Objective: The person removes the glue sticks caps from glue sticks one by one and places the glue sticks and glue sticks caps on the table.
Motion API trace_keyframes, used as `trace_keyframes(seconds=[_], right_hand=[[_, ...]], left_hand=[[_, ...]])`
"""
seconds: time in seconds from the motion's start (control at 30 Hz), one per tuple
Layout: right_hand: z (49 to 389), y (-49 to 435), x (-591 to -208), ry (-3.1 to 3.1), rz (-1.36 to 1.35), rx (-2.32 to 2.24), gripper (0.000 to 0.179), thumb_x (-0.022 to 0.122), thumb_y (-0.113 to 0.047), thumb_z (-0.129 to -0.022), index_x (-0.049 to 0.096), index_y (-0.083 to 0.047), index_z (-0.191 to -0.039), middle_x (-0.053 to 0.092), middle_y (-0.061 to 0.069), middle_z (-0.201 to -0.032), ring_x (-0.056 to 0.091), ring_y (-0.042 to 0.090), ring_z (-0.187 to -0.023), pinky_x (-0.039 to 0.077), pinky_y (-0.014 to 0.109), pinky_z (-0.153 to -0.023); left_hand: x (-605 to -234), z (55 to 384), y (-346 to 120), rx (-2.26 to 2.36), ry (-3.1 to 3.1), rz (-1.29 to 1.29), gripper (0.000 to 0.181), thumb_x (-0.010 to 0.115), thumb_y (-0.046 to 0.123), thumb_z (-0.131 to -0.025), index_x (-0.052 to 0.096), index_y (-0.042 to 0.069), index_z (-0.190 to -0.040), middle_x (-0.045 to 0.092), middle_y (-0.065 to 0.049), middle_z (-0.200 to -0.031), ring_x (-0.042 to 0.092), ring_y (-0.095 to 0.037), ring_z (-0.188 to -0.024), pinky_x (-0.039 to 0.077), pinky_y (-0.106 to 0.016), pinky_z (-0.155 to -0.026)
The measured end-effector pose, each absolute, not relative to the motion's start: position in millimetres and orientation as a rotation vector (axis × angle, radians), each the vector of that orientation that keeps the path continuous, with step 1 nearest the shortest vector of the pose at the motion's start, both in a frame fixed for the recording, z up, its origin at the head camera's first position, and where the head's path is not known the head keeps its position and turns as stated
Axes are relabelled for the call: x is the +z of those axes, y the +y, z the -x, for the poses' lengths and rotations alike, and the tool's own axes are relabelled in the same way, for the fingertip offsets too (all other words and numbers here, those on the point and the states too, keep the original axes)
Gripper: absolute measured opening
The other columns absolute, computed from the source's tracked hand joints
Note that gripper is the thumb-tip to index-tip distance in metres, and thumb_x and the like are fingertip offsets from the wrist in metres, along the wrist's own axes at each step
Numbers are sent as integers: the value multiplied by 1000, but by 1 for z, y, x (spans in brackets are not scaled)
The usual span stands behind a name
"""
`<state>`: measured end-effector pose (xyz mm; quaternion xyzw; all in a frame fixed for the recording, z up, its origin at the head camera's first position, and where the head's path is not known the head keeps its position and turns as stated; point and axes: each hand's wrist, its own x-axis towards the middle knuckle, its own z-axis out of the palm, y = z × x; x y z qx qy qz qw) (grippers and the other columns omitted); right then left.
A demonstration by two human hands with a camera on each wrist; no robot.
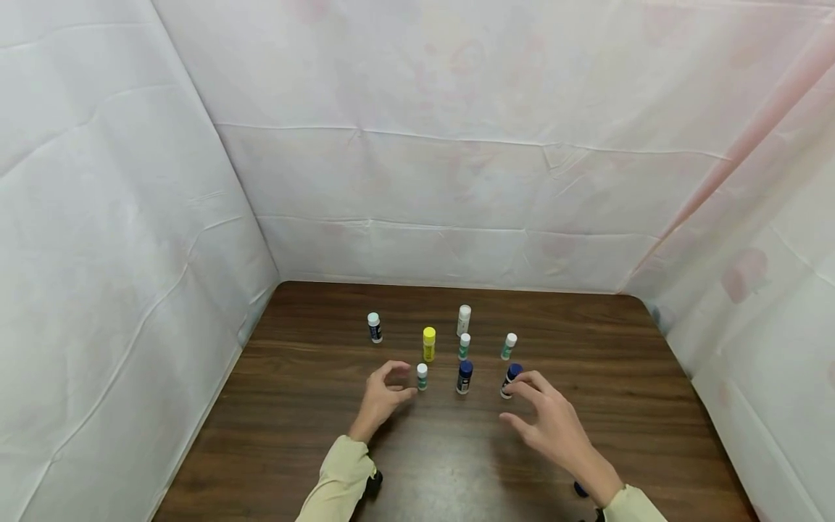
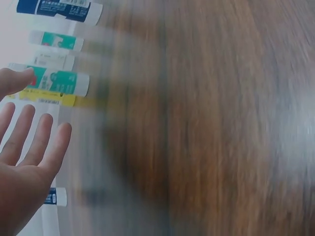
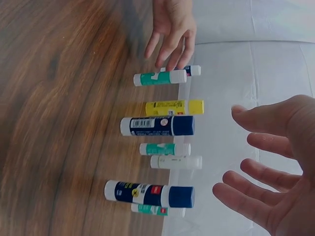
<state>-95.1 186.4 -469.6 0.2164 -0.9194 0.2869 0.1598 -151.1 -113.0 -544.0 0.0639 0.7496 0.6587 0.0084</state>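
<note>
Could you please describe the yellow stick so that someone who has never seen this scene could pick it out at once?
On the brown table, find the left hand and the white-capped green stick beside its fingertips. Just behind that stands the yellow stick. It is the only one with a yellow cap and body; its neighbours' caps are white or blue.

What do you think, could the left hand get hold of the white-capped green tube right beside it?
Probably yes: the left hand, thumb and fingers apart, is close beside the green tube, which stands upright, and nothing shows between them.
</note>
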Motion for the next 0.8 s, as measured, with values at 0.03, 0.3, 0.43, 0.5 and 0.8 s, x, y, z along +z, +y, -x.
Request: trace_keyframes(seconds=[0.03, 0.3, 0.43, 0.5, 0.8], right_hand=[[96, 185, -469, -2626, -625, 820, 37, 86, -21, -67, 68, -21, -99, 56, -6, -103, 52, 5, -74, 43, 23, -55], [104, 170, -471, -2582, -674, 853, 39, 88, -16, -64, 68, -18, -98, 55, -5, -102, 46, 5, -70, 38, 19, -52], [106, 166, -472, -2565, -686, 856, 40, 88, -14, -63, 68, -17, -98, 55, -5, -101, 48, 4, -73, 41, 21, -54], [107, 164, -472, -2565, -686, 856, 40, 88, -14, -63, 68, -18, -98, 56, -6, -101, 50, 5, -75, 43, 22, -56], [114, 154, -470, -2612, -652, 850, 39, 88, -17, -65, 69, -17, -99, 57, -4, -101, 51, 7, -74, 47, 26, -59]], left_hand=[[-545, 151, -111, 2066, 2344, -200, 41, 74, -9, -74, 58, -10, -112, 56, -32, -114, 52, -49, -108, 45, -61, -86], [-550, 153, -99, 2111, 2345, -181, 40, 73, -11, -73, 58, -10, -110, 58, -32, -109, 54, -50, -103, 47, -60, -82], [-552, 153, -95, 2140, 2357, -158, 39, 73, -12, -71, 59, -10, -108, 60, -31, -105, 55, -50, -101, 47, -61, -82], [-554, 154, -93, 2149, 2364, -148, 39, 73, -12, -71, 59, -10, -107, 60, -31, -103, 56, -50, -100, 47, -61, -82], [-559, 159, -88, 2111, 2443, -174, 35, 73, -13, -70, 61, -8, -103, 63, -28, -98, 59, -47, -94, 53, -50, -77]])
